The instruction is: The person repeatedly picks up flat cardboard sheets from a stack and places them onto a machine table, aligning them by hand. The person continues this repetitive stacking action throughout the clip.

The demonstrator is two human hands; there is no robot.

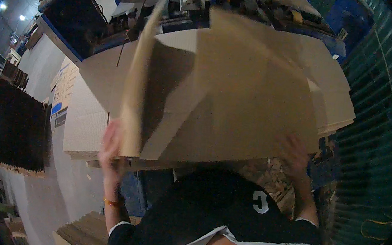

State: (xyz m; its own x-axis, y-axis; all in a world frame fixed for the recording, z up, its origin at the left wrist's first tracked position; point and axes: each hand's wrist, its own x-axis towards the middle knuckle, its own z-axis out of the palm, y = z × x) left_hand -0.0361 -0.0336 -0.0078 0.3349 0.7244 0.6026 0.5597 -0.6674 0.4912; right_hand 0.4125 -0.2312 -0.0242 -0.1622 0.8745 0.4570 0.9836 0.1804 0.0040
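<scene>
A large brown cardboard sheet (pixel 246 94) lies in front of me on a stack of flat cardboard (pixel 85 130). Its left panel (pixel 135 92) stands up on edge, blurred by motion, and a far flap on the right is also raised. My left hand (pixel 111 144) is at the near end of the upright panel, against its outer side; its fingers are smeared, so their grip does not show. Over the sheet's near right corner is my right hand (pixel 293 154), blurred, with fingers spread apart.
Beyond the stack stands a blue machine (pixel 169 14) with metal parts. A green corrugated wall (pixel 376 132) rises on the right. Dark stacked sheets (pixel 12 124) stand left on the grey floor (pixel 65 185). More cardboard (pixel 84 232) lies low at left; scraps (pixel 271 183) lie below the stack.
</scene>
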